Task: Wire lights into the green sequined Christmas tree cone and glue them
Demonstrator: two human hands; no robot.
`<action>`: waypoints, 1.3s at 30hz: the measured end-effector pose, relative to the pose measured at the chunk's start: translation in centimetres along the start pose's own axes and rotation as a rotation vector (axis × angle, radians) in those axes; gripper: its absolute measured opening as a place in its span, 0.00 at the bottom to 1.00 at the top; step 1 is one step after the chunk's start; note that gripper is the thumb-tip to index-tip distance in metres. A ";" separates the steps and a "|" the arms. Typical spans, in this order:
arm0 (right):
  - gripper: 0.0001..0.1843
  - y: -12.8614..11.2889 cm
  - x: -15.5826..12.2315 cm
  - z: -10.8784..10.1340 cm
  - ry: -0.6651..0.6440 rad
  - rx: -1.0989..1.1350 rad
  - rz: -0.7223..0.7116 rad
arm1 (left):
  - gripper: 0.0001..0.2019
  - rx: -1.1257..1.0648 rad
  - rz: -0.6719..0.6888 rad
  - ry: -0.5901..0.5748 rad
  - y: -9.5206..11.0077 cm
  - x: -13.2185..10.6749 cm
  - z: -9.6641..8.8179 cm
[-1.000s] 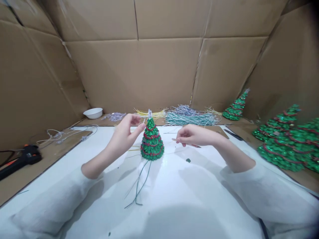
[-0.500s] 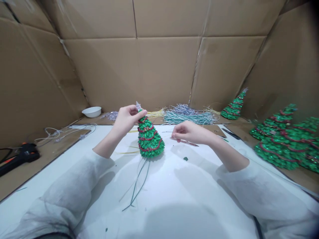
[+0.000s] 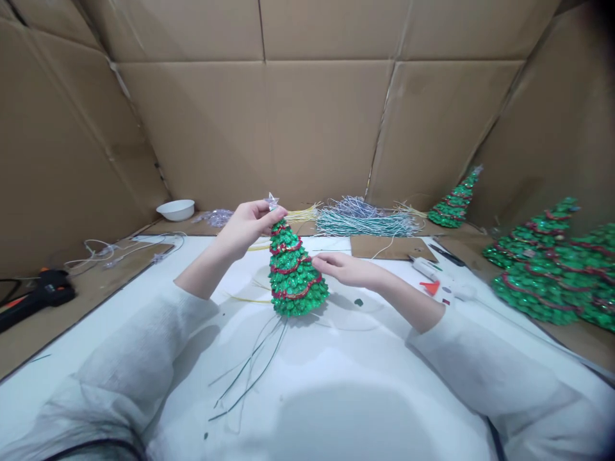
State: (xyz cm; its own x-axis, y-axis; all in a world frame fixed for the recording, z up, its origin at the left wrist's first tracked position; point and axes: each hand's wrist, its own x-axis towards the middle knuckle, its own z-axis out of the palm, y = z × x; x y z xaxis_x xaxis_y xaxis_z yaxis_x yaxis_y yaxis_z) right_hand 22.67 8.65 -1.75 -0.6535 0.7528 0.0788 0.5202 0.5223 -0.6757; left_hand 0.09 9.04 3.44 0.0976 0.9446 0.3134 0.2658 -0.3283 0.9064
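A miniature Christmas tree [image 3: 293, 280] made of shiny green tiers, with red garland round it, stands slightly tilted above the white table. My left hand [image 3: 250, 227] is closed on its top, thumb and fingers just below the clear star [image 3: 271, 200]. From the right, my right hand [image 3: 348, 269] has its fingertips pinched at the tree's side, by the garland. Whether a small piece sits between those fingers is hidden. Long green wires [image 3: 250, 368] trail from under the tree toward me, and a yellow wire [image 3: 246, 299] lies at its left.
Wire bundles [image 3: 368, 223] and a white bowl [image 3: 175, 210] lie along the back. A black glue gun [image 3: 45, 292] is at left. Several finished trees [image 3: 538, 291] stand at right. A white tube [image 3: 425, 269], its red cap [image 3: 430, 288] and a cardboard piece [image 3: 394, 248] lie on the right side.
My right hand has come left from the tabletop to the tree's side, uncovering the tube and cardboard. The tree has shifted slightly right, and its wires have swung left.
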 end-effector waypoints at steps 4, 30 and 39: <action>0.39 0.6 0.0 0.2 -0.223 0.281 -0.108 | 0.19 -0.047 -0.002 -0.044 -0.1 0.1 0.3; 0.33 -0.4 0.5 3.2 0.328 1.093 -0.059 | 0.09 0.075 -0.057 -0.118 1.2 -12.9 4.9; 0.31 -1.8 0.0 4.2 0.212 1.257 -0.072 | 0.19 0.081 0.138 -0.070 -1.3 -10.6 6.6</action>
State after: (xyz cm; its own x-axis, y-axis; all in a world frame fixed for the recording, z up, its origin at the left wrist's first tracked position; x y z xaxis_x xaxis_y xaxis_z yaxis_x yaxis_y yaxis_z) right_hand 19.43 5.99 -3.57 -0.4978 0.8483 0.1806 -0.4649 -0.0851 -0.8813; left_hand 5.04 -0.61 -2.97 0.2042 0.8888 0.4102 0.3211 -0.4567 0.8297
